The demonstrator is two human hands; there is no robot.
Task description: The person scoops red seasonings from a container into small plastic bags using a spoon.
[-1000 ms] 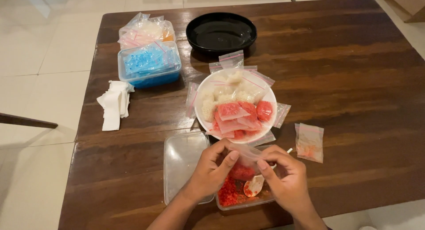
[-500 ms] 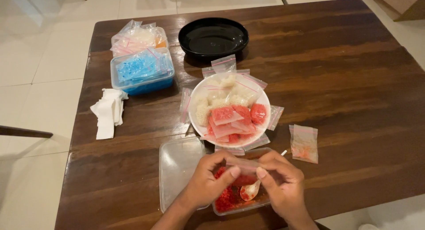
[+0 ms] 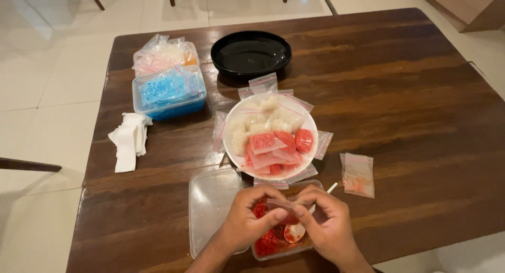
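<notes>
My left hand [image 3: 250, 220] and my right hand [image 3: 325, 225] meet over a clear plastic tub [image 3: 279, 246] of red chopped paste at the table's near edge. Both pinch the top of a small clear zip bag [image 3: 283, 207] that holds some red paste. A white spoon [image 3: 294, 232] lies in the tub under my right fingers, its handle sticking out to the upper right. Just beyond sits a white plate [image 3: 310, 127] piled with small filled bags, white ones at the back and red ones in front.
A clear lid [image 3: 213, 207] lies left of the tub. One filled small bag [image 3: 357, 174] rests to the right. A black bowl [image 3: 251, 53], a blue-filled container [image 3: 168, 93], a bag-filled container [image 3: 164, 54] and folded white tissues [image 3: 129, 140] sit on the brown wooden table [image 3: 410, 94].
The view shifted slightly. My hands drew closer together over the tub, fingers working along the bag's top. The spoon now lies in the tub under my right hand.
</notes>
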